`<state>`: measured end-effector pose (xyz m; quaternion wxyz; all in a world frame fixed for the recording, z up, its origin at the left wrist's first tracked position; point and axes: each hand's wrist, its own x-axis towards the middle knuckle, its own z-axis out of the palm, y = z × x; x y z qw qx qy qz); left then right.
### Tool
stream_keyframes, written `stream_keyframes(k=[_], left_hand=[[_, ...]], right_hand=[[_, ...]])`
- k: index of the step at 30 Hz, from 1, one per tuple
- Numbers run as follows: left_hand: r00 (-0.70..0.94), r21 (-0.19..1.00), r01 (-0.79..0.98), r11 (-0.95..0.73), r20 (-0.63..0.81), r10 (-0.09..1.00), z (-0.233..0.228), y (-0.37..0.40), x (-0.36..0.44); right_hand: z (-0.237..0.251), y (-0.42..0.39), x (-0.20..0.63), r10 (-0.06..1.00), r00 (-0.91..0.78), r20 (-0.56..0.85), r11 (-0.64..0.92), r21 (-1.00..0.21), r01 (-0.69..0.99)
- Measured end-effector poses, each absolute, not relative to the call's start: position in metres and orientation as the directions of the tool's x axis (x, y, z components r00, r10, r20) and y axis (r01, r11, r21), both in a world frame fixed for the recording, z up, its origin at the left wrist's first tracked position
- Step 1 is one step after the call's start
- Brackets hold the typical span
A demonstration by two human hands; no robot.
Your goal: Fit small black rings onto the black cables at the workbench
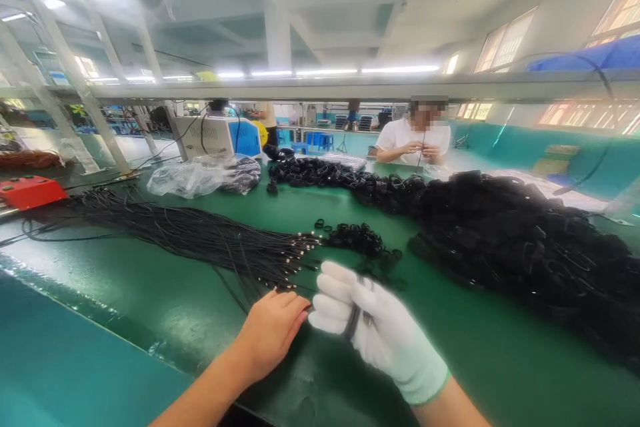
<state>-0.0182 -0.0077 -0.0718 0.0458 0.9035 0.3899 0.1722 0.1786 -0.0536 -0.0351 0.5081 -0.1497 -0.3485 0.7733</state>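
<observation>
Black cord (pixel 353 323) in right hand (pixel 383 327)

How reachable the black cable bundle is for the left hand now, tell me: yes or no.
Probably yes: the left hand is close beside the black cable bundle, with nothing visible standing between them.

Factory workshop: massed cables (pixel 200 233), workbench (pixel 500 360)

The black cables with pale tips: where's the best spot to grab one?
The black cables are best pinched, I think, just behind their pale tips, coming from the right: the tips spread out there, while to their left the cables lie bunched.
</observation>
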Motion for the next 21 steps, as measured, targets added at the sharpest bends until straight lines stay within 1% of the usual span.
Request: stream_keyframes(k=[2, 4, 8, 11, 13, 15, 16, 18, 19, 21], left_hand=[[0.598, 0.153, 0.747, -0.647, 0.270, 0.754, -0.071, -0.016, -0.012], [0.579, 0.118, 0.775, -0.621, 0.259, 0.773, -0.068, -0.024, -0.003], [0.625, 0.130, 0.736, -0.664, 0.247, 0.741, -0.059, -0.044, 0.014], [0.664, 0.125, 0.706, -0.697, 0.225, 0.713, -0.052, -0.053, 0.020], [0.712, 0.106, 0.663, -0.741, 0.216, 0.668, -0.045, -0.052, 0.016], [0.759, 0.118, 0.600, -0.792, 0.229, 0.609, -0.035, -0.044, 0.006], [0.769, 0.148, 0.572, -0.807, 0.245, 0.590, -0.029, -0.039, 0.000], [0.754, 0.252, 0.542, -0.802, 0.275, 0.596, -0.018, -0.028, -0.011], [0.738, 0.332, 0.528, -0.782, 0.275, 0.616, -0.015, -0.024, -0.015], [0.713, 0.542, 0.474, -0.695, 0.227, 0.663, -0.015, -0.015, -0.019]], right_hand=[[-0.034, -0.052, 0.182, 0.911, -0.401, 0.099, -0.233, -0.679, -0.696], [-0.033, -0.051, 0.184, 0.929, -0.363, 0.076, -0.222, -0.671, -0.708], [-0.033, -0.049, 0.183, 0.959, -0.277, 0.052, -0.162, -0.701, -0.694], [-0.040, -0.048, 0.179, 0.977, -0.211, -0.011, -0.148, -0.748, -0.647], [-0.046, -0.050, 0.177, 0.962, -0.265, -0.061, -0.208, -0.792, -0.574], [-0.052, -0.054, 0.175, 0.912, -0.399, -0.089, -0.295, -0.819, -0.492], [-0.055, -0.056, 0.174, 0.875, -0.476, -0.089, -0.337, -0.819, -0.465], [-0.057, -0.060, 0.170, 0.786, -0.613, -0.074, -0.425, -0.785, -0.450], [-0.059, -0.062, 0.168, 0.742, -0.667, -0.067, -0.471, -0.760, -0.448], [-0.061, -0.065, 0.162, 0.656, -0.753, -0.058, -0.571, -0.691, -0.444]])
